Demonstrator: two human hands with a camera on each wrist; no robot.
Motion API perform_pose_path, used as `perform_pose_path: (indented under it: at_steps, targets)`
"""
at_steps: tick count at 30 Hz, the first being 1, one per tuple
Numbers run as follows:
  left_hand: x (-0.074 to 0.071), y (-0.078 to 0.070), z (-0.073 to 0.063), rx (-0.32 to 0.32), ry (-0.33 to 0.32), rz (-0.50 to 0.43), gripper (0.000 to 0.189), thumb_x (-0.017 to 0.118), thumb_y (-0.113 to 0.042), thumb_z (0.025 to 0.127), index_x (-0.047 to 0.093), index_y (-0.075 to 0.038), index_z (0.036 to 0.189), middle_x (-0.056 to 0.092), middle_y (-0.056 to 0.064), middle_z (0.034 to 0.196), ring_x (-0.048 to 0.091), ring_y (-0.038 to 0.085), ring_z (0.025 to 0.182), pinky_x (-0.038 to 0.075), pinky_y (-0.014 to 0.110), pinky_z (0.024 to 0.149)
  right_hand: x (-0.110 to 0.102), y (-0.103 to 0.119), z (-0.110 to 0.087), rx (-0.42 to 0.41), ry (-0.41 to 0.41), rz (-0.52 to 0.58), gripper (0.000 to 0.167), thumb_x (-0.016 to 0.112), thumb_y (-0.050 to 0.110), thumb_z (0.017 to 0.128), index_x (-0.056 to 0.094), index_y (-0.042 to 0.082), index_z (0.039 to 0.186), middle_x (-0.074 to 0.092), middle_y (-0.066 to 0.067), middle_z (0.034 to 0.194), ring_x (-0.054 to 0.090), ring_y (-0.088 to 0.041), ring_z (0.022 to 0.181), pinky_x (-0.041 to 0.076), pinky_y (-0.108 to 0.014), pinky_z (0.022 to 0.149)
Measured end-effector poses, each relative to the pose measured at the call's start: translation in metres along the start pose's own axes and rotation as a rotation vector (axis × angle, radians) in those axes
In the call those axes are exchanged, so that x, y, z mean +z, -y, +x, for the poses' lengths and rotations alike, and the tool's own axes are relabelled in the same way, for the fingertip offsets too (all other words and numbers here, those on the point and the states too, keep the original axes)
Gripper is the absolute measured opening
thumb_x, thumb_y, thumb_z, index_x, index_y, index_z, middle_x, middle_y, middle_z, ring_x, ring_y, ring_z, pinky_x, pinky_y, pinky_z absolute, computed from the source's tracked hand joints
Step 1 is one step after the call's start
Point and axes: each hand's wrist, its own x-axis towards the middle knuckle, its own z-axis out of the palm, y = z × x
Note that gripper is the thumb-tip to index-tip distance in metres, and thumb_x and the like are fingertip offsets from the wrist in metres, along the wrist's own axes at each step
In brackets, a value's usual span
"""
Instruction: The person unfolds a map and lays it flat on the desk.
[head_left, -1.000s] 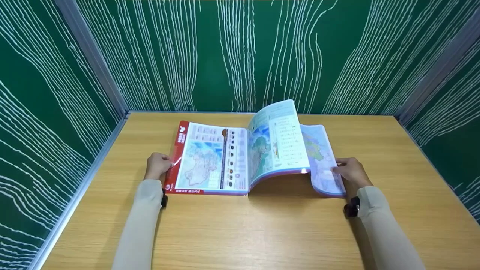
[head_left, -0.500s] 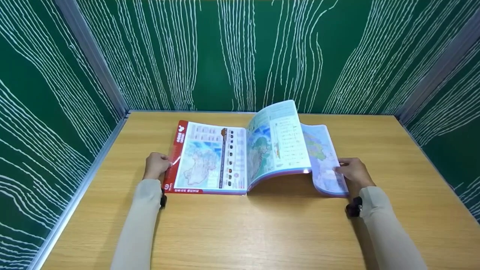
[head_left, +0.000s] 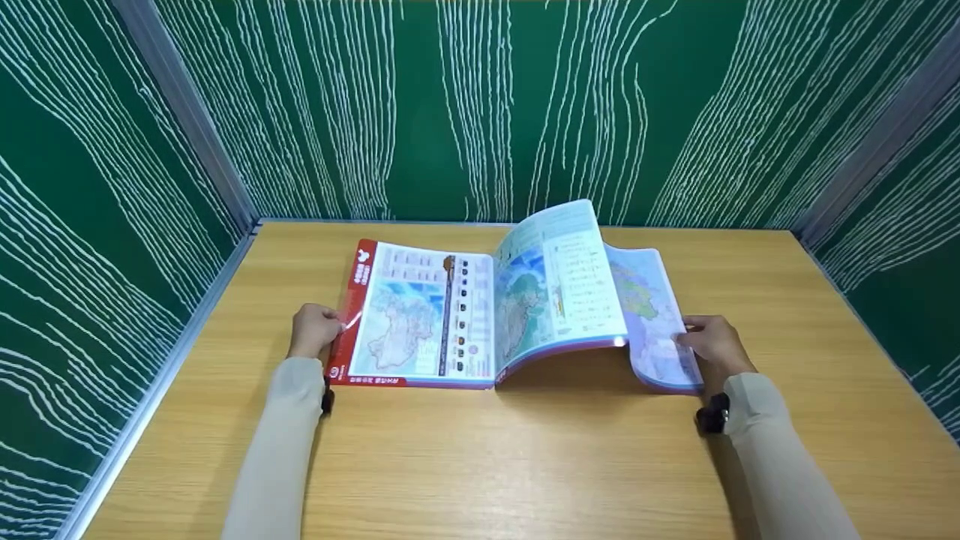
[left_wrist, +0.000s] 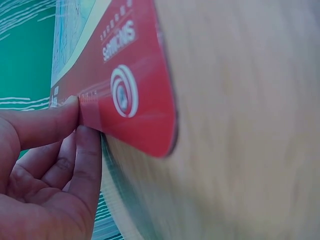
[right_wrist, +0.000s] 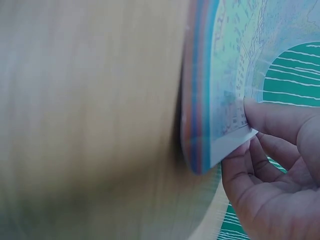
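Observation:
A glossy map (head_left: 405,322) with a red border lies spread on the table, its panels joined at upright creases. Its middle flap (head_left: 577,285) arches up off the table. To the right of that flap, a lilac-blue panel (head_left: 660,352) curves down to the table. My left hand (head_left: 315,330) pinches the red left edge (left_wrist: 125,100) between thumb and fingers. At the other end, my right hand (head_left: 716,345) pinches the right panel's outer edge, thumb on top; its corner (right_wrist: 200,135) shows coloured stripes in the right wrist view.
The wooden table (head_left: 480,465) stretches around the map on all sides. Green panels (head_left: 420,112) with wavy white lines stand along the back and both sides, joined by grey posts (head_left: 187,112). Each wrist carries a dark camera (head_left: 712,414).
My right hand has shifted slightly to the right, drawing the right panel's edge with it. The arched flap has leaned a little rightward too. My left hand has stayed nearly still.

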Motion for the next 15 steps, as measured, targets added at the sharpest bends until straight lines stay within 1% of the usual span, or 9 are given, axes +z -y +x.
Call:
perform_pose_path:
  at_steps: [4, 9, 12, 15]
  targets:
    - [0.0008, -0.0004, 0.0002, -0.023, 0.015, -0.044, 0.03, 0.058, -0.001, 0.086, 0.065, 0.007, 0.115, 0.063, 0.026, 0.119, 0.06, 0.027, 0.097, 0.054, 0.044, 0.087, -0.0007, -0.0011, 0.0002, 0.023, 0.0, 0.02, 0.056, 0.057, 0.013, 0.092, 0.04, -0.013, 0.138, 0.048, -0.035, 0.133, 0.053, -0.031, 0.108, 0.048, -0.027, 0.079]
    - [-0.0004, -0.0017, -0.0001, -0.064, 0.039, -0.08, 0.034, 0.057, -0.001, 0.089, 0.061, 0.007, 0.121, 0.06, 0.026, 0.123, 0.061, 0.031, 0.101, 0.053, 0.048, 0.09, -0.0012, -0.0009, -0.0005, 0.037, -0.026, 0.021, 0.053, 0.058, 0.011, 0.091, 0.044, -0.013, 0.136, 0.055, -0.032, 0.124, 0.055, -0.028, 0.101, 0.045, -0.021, 0.073]
    - [-0.0012, -0.0022, -0.0003, -0.087, 0.058, -0.103, 0.036, 0.056, -0.002, 0.09, 0.059, 0.006, 0.125, 0.059, 0.025, 0.125, 0.06, 0.033, 0.105, 0.053, 0.049, 0.091, -0.0021, -0.0018, -0.0004, 0.06, -0.026, 0.033, 0.054, 0.058, 0.012, 0.091, 0.043, -0.012, 0.137, 0.056, -0.031, 0.123, 0.054, -0.027, 0.1, 0.045, -0.021, 0.073]
    - [-0.0021, -0.0019, -0.0002, -0.091, 0.061, -0.119, 0.037, 0.055, -0.001, 0.09, 0.058, 0.007, 0.126, 0.058, 0.026, 0.126, 0.06, 0.035, 0.107, 0.053, 0.049, 0.091, -0.0022, -0.0028, 0.0, 0.092, -0.021, 0.057, 0.055, 0.057, 0.012, 0.092, 0.041, -0.01, 0.139, 0.054, -0.03, 0.125, 0.053, -0.027, 0.101, 0.046, -0.025, 0.078]
